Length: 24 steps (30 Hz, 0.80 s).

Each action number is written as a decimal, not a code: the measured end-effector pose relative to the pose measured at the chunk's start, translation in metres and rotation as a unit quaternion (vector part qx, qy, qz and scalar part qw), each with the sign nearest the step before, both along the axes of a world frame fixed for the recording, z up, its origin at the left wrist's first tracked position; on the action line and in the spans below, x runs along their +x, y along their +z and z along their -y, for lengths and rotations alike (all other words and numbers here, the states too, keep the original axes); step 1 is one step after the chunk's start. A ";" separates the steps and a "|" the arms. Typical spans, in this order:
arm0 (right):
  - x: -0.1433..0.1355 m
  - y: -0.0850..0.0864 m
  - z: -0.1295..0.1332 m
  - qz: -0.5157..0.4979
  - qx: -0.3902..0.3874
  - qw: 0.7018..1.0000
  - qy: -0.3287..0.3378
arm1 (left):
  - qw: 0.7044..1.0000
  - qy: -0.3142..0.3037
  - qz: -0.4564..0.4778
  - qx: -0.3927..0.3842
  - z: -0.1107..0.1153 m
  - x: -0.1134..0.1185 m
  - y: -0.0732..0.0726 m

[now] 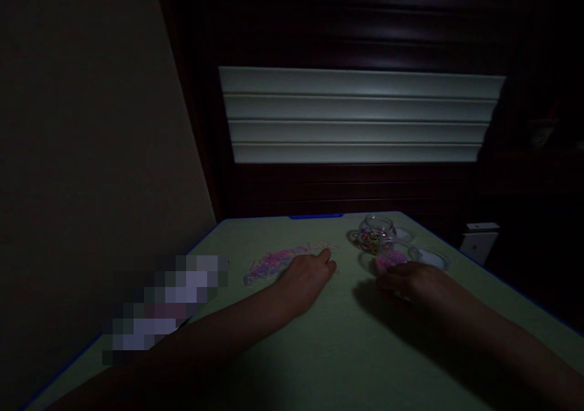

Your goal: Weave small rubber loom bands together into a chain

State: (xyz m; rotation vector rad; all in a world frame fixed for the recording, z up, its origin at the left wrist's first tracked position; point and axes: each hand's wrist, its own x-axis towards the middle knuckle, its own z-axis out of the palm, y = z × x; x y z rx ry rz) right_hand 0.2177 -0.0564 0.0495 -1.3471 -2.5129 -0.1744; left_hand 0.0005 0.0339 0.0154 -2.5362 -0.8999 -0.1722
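Observation:
Thin pink and purple loops, which look like small rubber bands (274,262), lie in a long loose pile on the table. My left hand (306,282) is at the pile's right end, fingers pinched together; what is between the fingertips is too small to make out. A few thin strands show beside them. Further right, my right hand (417,282) is closed around the near side of a clear jar with pink bands (391,260) inside; its fingers partly hide it. Just behind stands an open round glass jar (375,236) holding multicoloured bands.
Two clear round lids lie by the jars, the nearer lid (431,258) at the right. The pale green table (319,350) has a blue edge. A blurred-out object (168,307) lies at the left, near the wall. A white box (478,245) stands beyond the right edge.

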 end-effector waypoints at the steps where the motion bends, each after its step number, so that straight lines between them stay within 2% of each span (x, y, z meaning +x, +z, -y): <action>1: 0.000 0.000 0.000 0.000 0.002 1.000 -0.002 | 1.000 -0.011 -0.004 -0.003 0.001 0.000 0.000; 6: 0.000 -0.002 -0.001 0.019 -0.003 1.000 -0.007 | 0.999 -0.041 -0.012 -0.009 0.003 0.001 0.002; 24: 0.001 -0.003 -0.003 0.015 -0.013 1.000 -0.004 | 0.999 -0.021 -0.036 0.006 0.008 0.005 0.006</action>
